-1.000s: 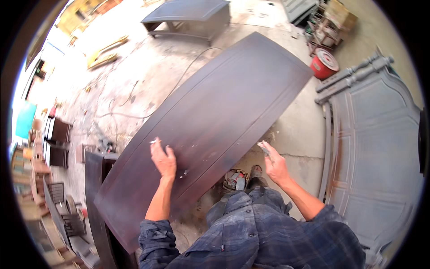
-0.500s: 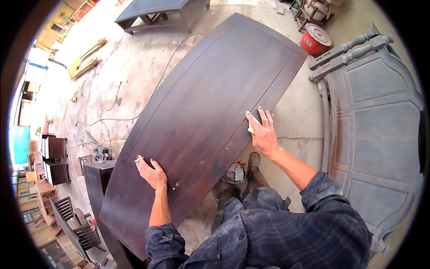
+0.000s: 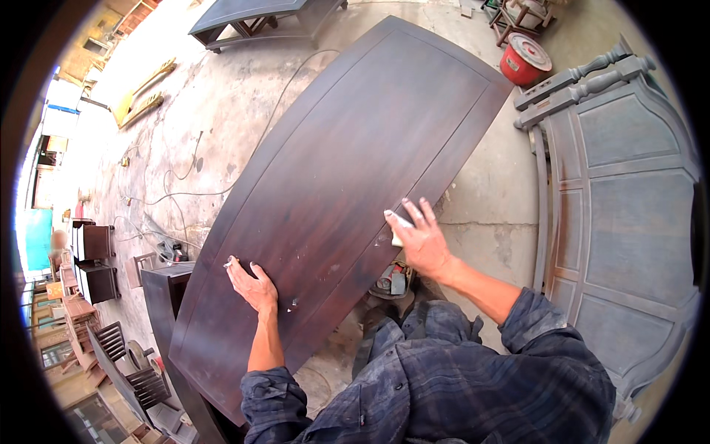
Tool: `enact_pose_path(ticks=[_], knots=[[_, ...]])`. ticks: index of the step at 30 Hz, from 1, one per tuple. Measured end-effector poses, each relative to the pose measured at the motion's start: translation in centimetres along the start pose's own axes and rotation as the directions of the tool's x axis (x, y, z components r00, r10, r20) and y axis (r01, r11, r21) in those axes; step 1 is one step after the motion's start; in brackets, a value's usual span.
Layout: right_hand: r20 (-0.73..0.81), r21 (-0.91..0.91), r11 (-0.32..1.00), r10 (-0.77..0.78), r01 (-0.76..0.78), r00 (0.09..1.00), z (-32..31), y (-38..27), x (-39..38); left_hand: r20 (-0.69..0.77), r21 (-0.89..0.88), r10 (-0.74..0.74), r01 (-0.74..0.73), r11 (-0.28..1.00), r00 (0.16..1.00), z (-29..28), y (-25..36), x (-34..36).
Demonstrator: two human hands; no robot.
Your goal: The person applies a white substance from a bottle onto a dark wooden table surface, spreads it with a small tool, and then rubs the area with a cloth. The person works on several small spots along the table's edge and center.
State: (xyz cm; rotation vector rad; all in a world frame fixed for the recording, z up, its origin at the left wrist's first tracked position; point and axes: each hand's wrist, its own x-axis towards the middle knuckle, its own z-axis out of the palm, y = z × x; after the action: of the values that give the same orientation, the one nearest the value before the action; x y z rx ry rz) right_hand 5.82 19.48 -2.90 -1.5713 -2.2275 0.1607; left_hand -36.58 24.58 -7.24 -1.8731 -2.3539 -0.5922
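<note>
A long dark brown wooden panel (image 3: 325,170), with curved long edges and a grooved line along its border, slants across the middle. My left hand (image 3: 254,285) rests on its lower left part, fingers stretched out; a tiny whitish bit at the fingertips is too small to name. Under my right hand (image 3: 425,248), at the panel's near edge, is a pale pad (image 3: 400,231) like a folded abrasive sheet. Thumb and fingers press it against the wood, hiding most of it. Small white specks (image 3: 293,303) lie on the panel near my left hand.
Below the panel's edge, by my legs, sits a container with a power tool (image 3: 392,281). A grey panelled headboard (image 3: 629,200) stands at right, a red lidded bucket (image 3: 523,63) beyond. Cables (image 3: 181,198) cross the floor at left. A low dark table (image 3: 251,13) stands at the back.
My right hand has slid left and toward me along the near edge, with the pale pad under it. My left hand has stayed in place on the panel.
</note>
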Motion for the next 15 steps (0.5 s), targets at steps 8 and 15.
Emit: enact_pose_path(ticks=[8, 15], knots=[[-0.030, 0.009, 1.000, 0.029, -0.028, 0.999, 0.6, -0.8, 0.1, 0.009, -0.006, -0.004, 0.004, 1.000, 1.000, -0.4, 0.3, -0.1], [-0.073, -0.009, 0.997, 0.072, -0.073, 0.995, 0.1, 0.5, 0.5, 0.006, 0.000, -0.006, 0.006, 1.000, 1.000, -0.2, 0.4, -0.1]])
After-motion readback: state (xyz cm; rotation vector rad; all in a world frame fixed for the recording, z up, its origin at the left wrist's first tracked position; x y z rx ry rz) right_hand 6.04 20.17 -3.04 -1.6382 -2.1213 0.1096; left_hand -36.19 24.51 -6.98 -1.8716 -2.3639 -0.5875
